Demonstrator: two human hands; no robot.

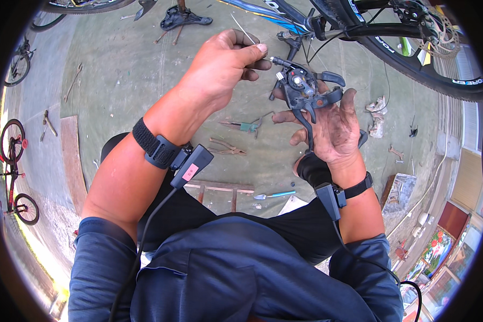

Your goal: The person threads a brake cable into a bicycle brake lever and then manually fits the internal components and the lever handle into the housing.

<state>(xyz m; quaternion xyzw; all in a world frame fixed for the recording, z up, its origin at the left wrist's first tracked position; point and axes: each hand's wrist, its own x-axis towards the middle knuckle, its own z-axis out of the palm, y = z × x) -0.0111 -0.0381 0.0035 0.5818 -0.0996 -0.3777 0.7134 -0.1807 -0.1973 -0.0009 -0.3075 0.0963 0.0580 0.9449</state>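
Observation:
My right hand (335, 131) lies palm up with dark smudges on it, its fingers curled under a black bicycle shifter with a brake lever (300, 86). The shifter's inner parts show on the upper side, and its levers point toward me and to the right. Just left of its cable inlet, my left hand (220, 67) pinches a thin pale cable (243, 29) between thumb and fingers. Part of the cable sticks up and away beyond the knuckles. Whether it enters the shifter is too small to tell.
A blue and black bicycle frame (284, 16) and its wheel (413, 72) fill the far right. On the ground lie pliers (228, 146), a green-handled tool (247, 127), a blue-handled tool (276, 195), a hammer (49, 123) and a spanner (72, 83). A saddle (185, 20) lies farther off.

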